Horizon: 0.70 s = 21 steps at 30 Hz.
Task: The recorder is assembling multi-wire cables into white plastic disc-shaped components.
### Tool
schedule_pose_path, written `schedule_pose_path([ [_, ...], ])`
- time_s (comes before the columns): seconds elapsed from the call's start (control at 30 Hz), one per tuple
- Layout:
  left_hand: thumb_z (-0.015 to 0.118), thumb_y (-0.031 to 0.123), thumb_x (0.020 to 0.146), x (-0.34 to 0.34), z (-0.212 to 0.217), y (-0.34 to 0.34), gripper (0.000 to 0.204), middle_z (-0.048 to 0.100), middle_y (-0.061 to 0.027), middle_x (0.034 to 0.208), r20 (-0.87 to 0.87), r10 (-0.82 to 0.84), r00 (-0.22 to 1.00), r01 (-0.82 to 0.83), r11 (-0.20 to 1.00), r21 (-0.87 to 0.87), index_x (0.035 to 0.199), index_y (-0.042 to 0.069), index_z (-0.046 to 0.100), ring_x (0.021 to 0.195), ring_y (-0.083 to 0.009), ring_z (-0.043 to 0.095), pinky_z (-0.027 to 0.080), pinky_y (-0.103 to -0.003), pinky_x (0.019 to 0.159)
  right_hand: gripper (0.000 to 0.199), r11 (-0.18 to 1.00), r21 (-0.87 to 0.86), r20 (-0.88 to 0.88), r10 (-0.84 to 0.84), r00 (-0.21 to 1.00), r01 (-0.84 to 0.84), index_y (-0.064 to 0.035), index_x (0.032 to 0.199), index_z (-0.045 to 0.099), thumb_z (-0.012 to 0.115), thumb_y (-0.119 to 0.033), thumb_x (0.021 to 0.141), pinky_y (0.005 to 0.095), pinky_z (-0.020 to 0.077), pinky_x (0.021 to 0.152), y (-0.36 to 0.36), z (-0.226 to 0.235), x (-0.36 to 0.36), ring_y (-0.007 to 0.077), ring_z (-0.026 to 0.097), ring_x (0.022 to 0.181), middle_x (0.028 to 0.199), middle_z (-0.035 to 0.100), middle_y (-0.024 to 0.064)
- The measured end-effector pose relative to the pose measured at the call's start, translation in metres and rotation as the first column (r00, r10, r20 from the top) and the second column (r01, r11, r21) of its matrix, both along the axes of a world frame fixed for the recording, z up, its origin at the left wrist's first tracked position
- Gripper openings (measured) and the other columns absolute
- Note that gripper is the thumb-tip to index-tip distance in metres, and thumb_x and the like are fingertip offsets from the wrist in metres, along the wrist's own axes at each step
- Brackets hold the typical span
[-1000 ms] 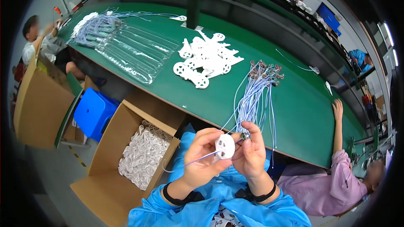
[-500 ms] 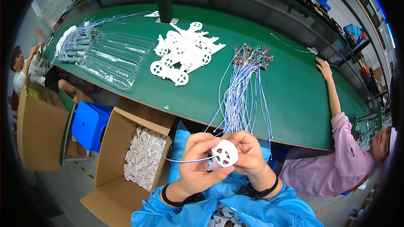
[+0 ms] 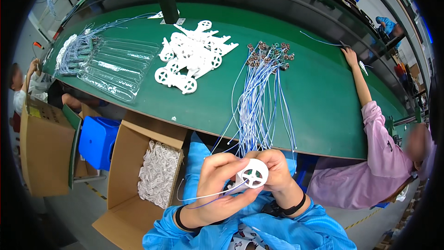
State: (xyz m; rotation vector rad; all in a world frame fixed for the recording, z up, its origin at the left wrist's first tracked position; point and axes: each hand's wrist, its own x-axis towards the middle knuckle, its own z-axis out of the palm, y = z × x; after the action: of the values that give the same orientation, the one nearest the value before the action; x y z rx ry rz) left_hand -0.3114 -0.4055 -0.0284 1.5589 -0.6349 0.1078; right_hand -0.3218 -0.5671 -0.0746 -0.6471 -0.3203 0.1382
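Note:
Close to my body, in front of the table edge, I hold a white plastic housing (image 3: 262, 172) with a round, spoked end facing up. My left hand (image 3: 219, 190) is closed round its left side, thumb below and fingers above. On the other side my right hand (image 3: 276, 170) pinches the rim. A blue wire and a white wire (image 3: 202, 197) come out at the spoked end and trail left across my left hand. Something green shows through the spoke openings. Past my hands lies a bundle of blue and white wires (image 3: 256, 106) with small round brown-and-silver parts (image 3: 270, 55) at the far end.
White plastic housings (image 3: 187, 58) are heaped on the green table (image 3: 208, 111). Clear plastic trays (image 3: 118, 67) and more wired parts (image 3: 74, 58) lie left. A cardboard box (image 3: 121, 176) of small white pieces stands below, beside a blue stool (image 3: 97, 140). A co-worker's arm (image 3: 363, 83) reaches across at right.
The housing has turned slightly in my hands and sits a little further right. Its wires now spread apart as two strands. The co-worker's hand has shifted to the wire at the far right.

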Motion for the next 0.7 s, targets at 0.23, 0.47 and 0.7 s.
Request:
schedule_pose_path([
  [0.23, 0.082, 0.023, 0.072, 0.008, -0.052, -0.007, 0.071, 0.046, -0.0089, 0.125, -0.397, -0.605, 0.690, 0.082, 0.610, -0.788, 0.132, 0.008, 0.046, 0.102, -0.0186, 0.053, 0.047, -0.031, 0.083, 0.030, 0.386, -0.713, 0.488, -0.325, 0.810, 0.585, 0.0031, 0.100, 0.063, 0.074, 0.001, 0.072, 0.0323, 0.0489, 0.072, 0.017, 0.055, -0.005, 0.0243, 0.061, 0.078, 0.092, 0.062, 0.0143],
  [0.47, 0.084, 0.037, 0.068, 0.003, -0.070, -0.015, 0.072, 0.044, -0.0040, 0.113, -0.351, -0.767, 0.537, -0.066, 0.376, -0.924, 0.123, 0.018, 0.042, 0.102, -0.0166, 0.053, 0.046, -0.029, 0.084, 0.028, 0.156, -0.691, 0.663, -0.252, 0.705, 0.706, 0.0002, 0.098, 0.064, 0.073, -0.008, 0.073, 0.0335, 0.0444, 0.065, 0.030, 0.065, 0.005, 0.0256, 0.058, 0.077, 0.089, 0.060, 0.0107],
  [0.7, 0.079, 0.047, 0.069, 0.001, -0.082, -0.014, 0.077, 0.050, -0.0043, 0.122, -0.304, -0.825, 0.476, -0.139, 0.270, -0.953, 0.128, 0.016, 0.040, 0.116, -0.0187, 0.051, 0.045, -0.035, 0.098, 0.026, 0.049, -0.668, 0.723, -0.197, 0.662, 0.743, -0.0013, 0.097, 0.062, 0.070, -0.013, 0.076, 0.0333, 0.0412, 0.062, 0.028, 0.071, 0.013, 0.0238, 0.054, 0.073, 0.084, 0.054, 0.0086],
])
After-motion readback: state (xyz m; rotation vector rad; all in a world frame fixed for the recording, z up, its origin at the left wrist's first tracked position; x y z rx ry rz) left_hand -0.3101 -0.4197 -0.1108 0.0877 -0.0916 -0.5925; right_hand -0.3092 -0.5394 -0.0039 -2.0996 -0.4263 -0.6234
